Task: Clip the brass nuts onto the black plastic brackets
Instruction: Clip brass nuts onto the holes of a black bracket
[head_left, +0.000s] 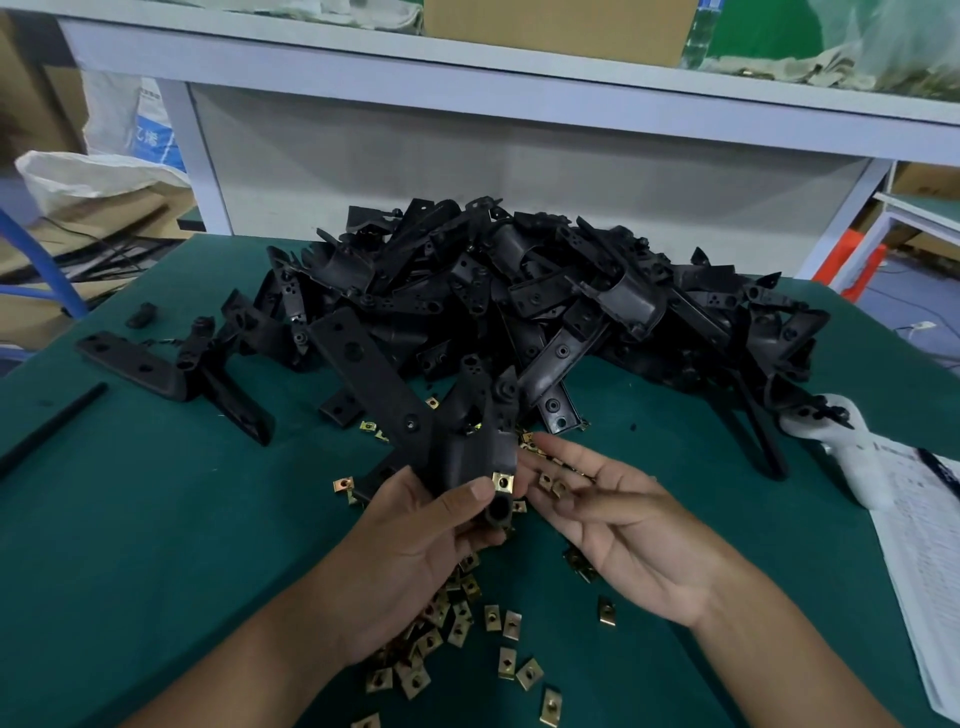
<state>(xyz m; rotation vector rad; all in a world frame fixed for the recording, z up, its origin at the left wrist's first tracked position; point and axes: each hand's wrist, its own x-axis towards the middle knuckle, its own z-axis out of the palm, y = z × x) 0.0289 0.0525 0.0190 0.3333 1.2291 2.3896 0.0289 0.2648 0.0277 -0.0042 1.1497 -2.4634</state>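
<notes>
- The left hand (415, 530) grips a black plastic bracket (472, 447) by its lower end, thumb across the front, the rest of the part rising away from the palm.
- A brass clip nut (502, 481) already sits on the bracket's edge, just beside the thumb tip.
- The right hand (618, 525) is relaxed, palm up, just right of the grip; a couple of brass nuts (551, 484) lie on its fingers.
- Below the grip, loose clip nuts (467, 629) are scattered over the green mat (156, 545), some hidden under the left wrist.
- Beyond the grip, a big heap of brackets (545, 296) waits; I see no nuts on them from here.
- My guess: one nut seated on this piece, most of the job left.
</notes>
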